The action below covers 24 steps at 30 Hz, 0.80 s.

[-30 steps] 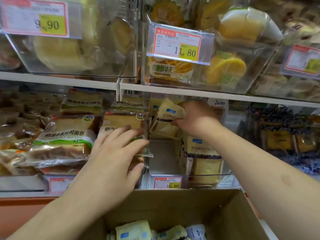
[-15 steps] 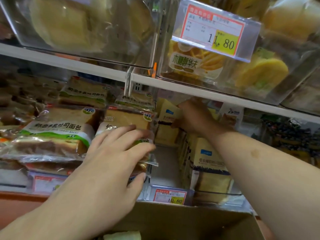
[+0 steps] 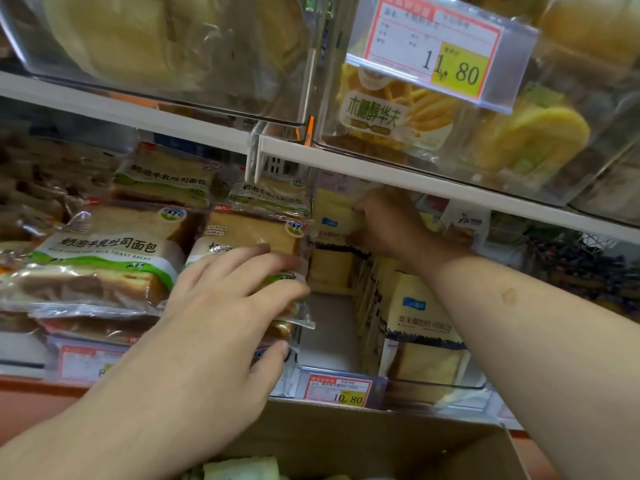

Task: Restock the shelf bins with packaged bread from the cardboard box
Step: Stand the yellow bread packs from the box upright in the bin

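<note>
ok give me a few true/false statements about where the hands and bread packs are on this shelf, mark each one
1. The right hand grips a yellow bread pack deep in the bin above the 10.80 price tag. True.
2. The left hand is down inside the cardboard box. False: it rests with straight fingers on a milk toast pack on the shelf.
3. The price tag on the upper shelf reads 9.90. False: the upper tag reads 11.80.
4. More yellow packs stand upright along the right side of the bin. True.
</note>
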Motion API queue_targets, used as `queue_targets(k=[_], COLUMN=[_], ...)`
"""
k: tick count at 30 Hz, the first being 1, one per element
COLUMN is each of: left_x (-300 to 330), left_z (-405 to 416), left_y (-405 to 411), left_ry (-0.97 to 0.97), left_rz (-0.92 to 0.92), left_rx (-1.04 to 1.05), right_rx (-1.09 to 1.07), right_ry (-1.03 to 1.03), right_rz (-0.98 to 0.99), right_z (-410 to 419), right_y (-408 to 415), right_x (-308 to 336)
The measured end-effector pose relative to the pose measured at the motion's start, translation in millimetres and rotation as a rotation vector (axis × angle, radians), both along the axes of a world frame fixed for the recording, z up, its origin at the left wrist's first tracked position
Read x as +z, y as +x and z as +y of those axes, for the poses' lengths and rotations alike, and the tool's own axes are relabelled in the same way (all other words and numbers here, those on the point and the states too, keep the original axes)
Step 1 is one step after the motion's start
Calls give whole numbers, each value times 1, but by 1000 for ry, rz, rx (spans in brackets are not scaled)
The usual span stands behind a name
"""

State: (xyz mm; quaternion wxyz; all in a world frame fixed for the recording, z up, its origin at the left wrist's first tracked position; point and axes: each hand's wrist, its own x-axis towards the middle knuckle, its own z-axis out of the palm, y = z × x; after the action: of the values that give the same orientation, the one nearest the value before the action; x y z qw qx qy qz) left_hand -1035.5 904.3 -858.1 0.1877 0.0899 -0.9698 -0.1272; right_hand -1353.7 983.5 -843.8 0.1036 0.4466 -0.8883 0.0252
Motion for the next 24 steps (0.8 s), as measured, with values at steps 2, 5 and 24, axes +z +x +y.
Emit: queue_targets(k=[2, 5, 24], left_x=[0, 2, 0], left_z=[0, -1, 64], left_y=[0, 1, 74], left_ry=[15, 65, 134], left_rz=[5, 2, -215], left_rx=[0, -1, -175], right_rx=[-4, -24, 105], right_ry=[11, -96, 31], right_rz=[-4, -121, -495], right_z=[2, 10, 168], right_y=[-1, 1, 257], right_x=[1, 8, -74])
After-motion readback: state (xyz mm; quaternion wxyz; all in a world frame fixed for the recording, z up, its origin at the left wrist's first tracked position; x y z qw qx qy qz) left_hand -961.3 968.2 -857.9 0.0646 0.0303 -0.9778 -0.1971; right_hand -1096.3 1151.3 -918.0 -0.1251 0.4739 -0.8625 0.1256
